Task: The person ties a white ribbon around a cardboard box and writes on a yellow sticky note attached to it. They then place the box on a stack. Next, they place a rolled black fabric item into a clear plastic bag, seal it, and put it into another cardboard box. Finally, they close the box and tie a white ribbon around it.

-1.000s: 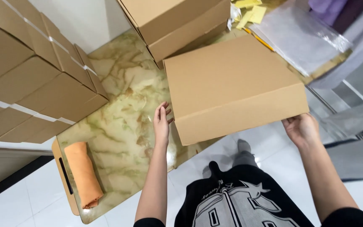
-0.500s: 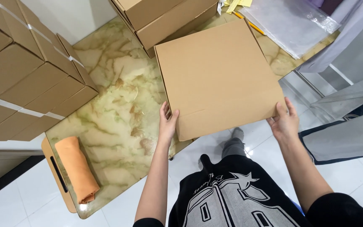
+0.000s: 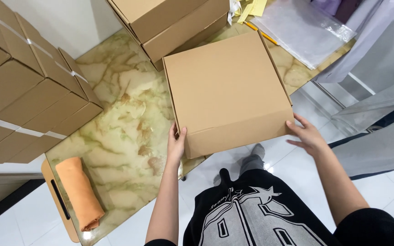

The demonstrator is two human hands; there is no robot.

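Both hands' grip spread flat, left hand (image 3: 176, 146), right hand (image 3: 307, 136), cardboard box (image 3: 226, 93) overhanging table edge (image 3: 128, 207)

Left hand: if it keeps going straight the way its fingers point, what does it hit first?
The left hand already touches the closed cardboard box. Sliding on along that side, it would probably meet the stacked boxes behind, though depth is unclear.

Plain brown cardboard box (image 3: 226, 89), square, shallow, closed, top face blank and untaped. It lay flat at the near edge of the marbled counter (image 3: 115, 132), slightly rotated, its near side overhanging the edge. Left hand (image 3: 176, 146) touched its near-left corner; right hand (image 3: 308, 136) touched its near-right corner.
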